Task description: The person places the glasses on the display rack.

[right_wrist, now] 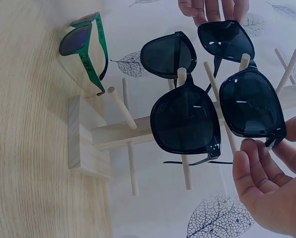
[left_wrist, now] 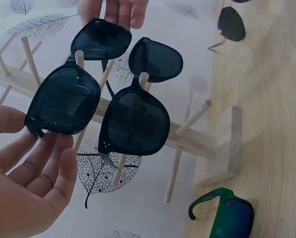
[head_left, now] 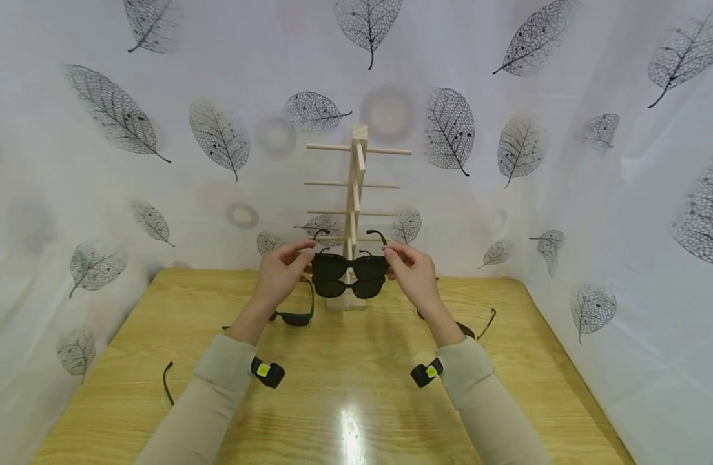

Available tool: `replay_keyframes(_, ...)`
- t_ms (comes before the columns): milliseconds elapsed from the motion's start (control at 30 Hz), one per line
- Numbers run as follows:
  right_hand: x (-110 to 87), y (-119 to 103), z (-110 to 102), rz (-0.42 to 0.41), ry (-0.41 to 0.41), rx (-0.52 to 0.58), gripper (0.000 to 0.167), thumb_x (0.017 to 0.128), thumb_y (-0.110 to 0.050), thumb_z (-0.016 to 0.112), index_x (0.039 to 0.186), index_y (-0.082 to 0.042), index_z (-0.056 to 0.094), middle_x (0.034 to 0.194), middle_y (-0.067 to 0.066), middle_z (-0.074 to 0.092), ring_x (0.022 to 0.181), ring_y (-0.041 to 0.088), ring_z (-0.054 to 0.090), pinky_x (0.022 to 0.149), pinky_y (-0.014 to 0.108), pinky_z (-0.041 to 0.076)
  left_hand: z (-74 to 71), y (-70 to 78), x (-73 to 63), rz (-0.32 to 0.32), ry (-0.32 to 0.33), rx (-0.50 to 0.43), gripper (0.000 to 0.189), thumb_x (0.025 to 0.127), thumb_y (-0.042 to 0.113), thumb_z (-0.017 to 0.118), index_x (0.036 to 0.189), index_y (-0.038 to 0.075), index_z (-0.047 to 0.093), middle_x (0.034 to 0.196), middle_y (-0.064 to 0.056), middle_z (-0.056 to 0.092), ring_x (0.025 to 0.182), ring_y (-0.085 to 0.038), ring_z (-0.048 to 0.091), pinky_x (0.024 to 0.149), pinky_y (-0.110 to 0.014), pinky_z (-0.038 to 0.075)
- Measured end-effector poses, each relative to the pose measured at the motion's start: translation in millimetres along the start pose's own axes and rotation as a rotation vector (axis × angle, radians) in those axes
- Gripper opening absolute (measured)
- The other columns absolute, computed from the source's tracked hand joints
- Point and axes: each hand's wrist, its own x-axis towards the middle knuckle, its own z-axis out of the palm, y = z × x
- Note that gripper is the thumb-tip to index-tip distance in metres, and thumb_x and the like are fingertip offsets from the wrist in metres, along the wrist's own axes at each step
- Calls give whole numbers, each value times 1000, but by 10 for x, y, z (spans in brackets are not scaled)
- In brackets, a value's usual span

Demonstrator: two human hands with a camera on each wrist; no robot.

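Note:
Both hands hold one pair of black sunglasses [head_left: 368, 266] by its outer corners, lenses facing the wearer of the camera. My left hand [head_left: 281, 271] grips the left corner by the temple, and my right hand [head_left: 414, 274] pinches the right one. The nose bridge sits at a peg of the wooden display stand [head_left: 360, 134]. Just below, a second pair of black sunglasses [left_wrist: 138, 121] rests on a lower peg, with no hand on it. In the right wrist view, the right fingers curl at the hinge of the upper sunglasses [right_wrist: 252, 101].
Green-framed sunglasses [head_left: 296, 319] lie on the wooden table [head_left: 310, 400] left of the stand's base. Another dark pair of sunglasses [head_left: 465, 329] lies at the right, partly behind the right forearm. A dark temple [head_left: 167, 384] shows beside the left sleeve. A leaf-patterned curtain [head_left: 263, 58] surrounds the table.

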Motion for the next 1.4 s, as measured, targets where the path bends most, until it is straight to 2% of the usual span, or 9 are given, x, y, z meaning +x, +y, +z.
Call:
replay_keyframes(167, -106, -219, -15, -20, -6, 10, 29, 107, -11, 61, 127, 7, 71, 103, 33, 70, 66, -4, 62, 67, 18, 58, -7, -15, 7, -13, -1, 5, 34, 107, 24, 62, 138, 11, 71, 115, -22, 75, 91, -28, 74, 71, -25, 62)
replay_keyframes(300, -119, -237, -16, -23, -2, 15, 29, 107, -12, 61, 127, 7, 71, 102, 33, 70, 65, -4, 63, 67, 18, 58, -10, -12, -1, -18, -5, 14, 35, 108, 24, 62, 139, 12, 70, 120, -21, 75, 92, -28, 75, 74, -29, 63)
replay_keyframes(467, -92, -187, -17, -18, -6, 11, 30, 108, -12, 61, 128, 7, 70, 103, 33, 71, 65, -3, 63, 66, 18, 58, -10, 1, -13, -7, -11, 21, 35, 108, 23, 61, 140, 11, 69, 120, -22, 75, 95, -33, 75, 71, -22, 60)
replay_keyframes(600, -79, -157, -22, -10, -2, 8, 30, 108, -13, 61, 129, 6, 71, 103, 31, 71, 66, -2, 63, 66, 19, 58, 0, 22, -13, -5, -16, 27, 35, 108, 22, 61, 140, 11, 69, 120, -22, 75, 95, -31, 75, 72, -24, 61)
replay_keyframes(933, 49, 176, -11, -12, 5, 17, 36, 108, -27, 63, 134, -3, 71, 102, 29, 73, 70, 6, 68, 68, 25, 61, -5, 15, -24, -5, -8, 22, 35, 109, 23, 61, 141, 10, 69, 120, -23, 75, 100, -40, 74, 70, -21, 60)
replay_keyframes(1000, 37, 186, -26, -19, 14, 17, 37, 107, -30, 64, 134, -5, 72, 100, 28, 73, 72, 12, 71, 71, 32, 63, -11, 8, -29, 2, -2, 17, 36, 108, 22, 61, 141, 10, 68, 120, -23, 75, 97, -36, 76, 70, -21, 60)
replay_keyframes(1100, 5, 189, -63, -30, 26, 22, 36, 107, -31, 65, 133, -8, 73, 99, 28, 73, 75, 17, 72, 74, 41, 65, -25, -15, -52, 19, 9, -2, 36, 108, 21, 61, 141, 6, 67, 118, -26, 75, 86, -17, 76, 69, -21, 60)
replay_keyframes(1200, -32, 201, -111, -29, 39, 20, 34, 107, -31, 65, 132, -9, 74, 98, 23, 73, 75, 16, 72, 74, 40, 65, -44, -39, -101, 38, 15, -19, 36, 108, 18, 61, 140, 2, 67, 114, -28, 75, 78, -1, 71, 70, -22, 61)
replay_keyframes(1400, -108, 259, -228, -10, 52, -3, 32, 107, -28, 65, 131, -9, 73, 95, 9, 75, 77, 22, 73, 71, 34, 64, -82, -105, -243, 55, 18, 3, 31, 107, 20, 64, 132, 2, 71, 99, -17, 78, 77, -1, 69, 70, -22, 60)
